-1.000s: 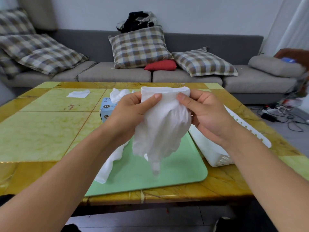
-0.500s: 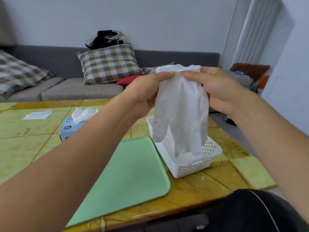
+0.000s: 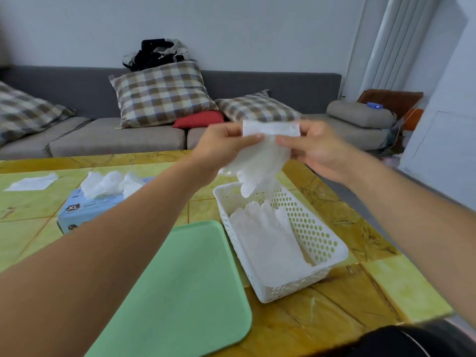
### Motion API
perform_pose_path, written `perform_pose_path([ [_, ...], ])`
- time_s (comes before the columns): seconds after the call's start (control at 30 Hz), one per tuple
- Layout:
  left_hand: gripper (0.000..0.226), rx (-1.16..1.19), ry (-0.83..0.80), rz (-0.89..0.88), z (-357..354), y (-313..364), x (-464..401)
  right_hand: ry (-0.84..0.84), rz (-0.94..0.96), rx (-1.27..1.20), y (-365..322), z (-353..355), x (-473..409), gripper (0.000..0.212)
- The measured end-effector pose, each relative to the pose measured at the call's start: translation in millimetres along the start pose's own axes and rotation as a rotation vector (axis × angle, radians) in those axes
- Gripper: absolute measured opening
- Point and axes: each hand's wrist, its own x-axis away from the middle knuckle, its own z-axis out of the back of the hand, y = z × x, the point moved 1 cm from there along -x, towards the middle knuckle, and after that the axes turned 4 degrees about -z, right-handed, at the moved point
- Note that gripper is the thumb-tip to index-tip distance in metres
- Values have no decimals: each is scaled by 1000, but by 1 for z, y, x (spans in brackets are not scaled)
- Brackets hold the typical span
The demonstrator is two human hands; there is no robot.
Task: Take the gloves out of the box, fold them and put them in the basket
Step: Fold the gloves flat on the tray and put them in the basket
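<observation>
Two hands hold one white glove above the far end of the basket. The left hand pinches the cuff's left corner between thumb and fingers; the right hand pinches the right corner. The cuff is stretched flat between them and the glove's fingers hang down, just over the basket's far rim. More white gloves lie inside the basket. The basket stands on the yellow surface, just right of a green mat. The blue box, gloves bunched from its opening, sits left of the basket, partly hidden by the left forearm.
</observation>
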Motion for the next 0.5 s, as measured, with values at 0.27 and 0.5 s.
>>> perform_pose_path([
  [0.27, 9, -678, -612, -129, -29, -72, 62, -368, -41, 600, 79, 7, 65, 13],
  [0.5, 24, -961, -946, -4, -60, -59, 80, -731, -204, 1013, 75, 0, 80, 20],
])
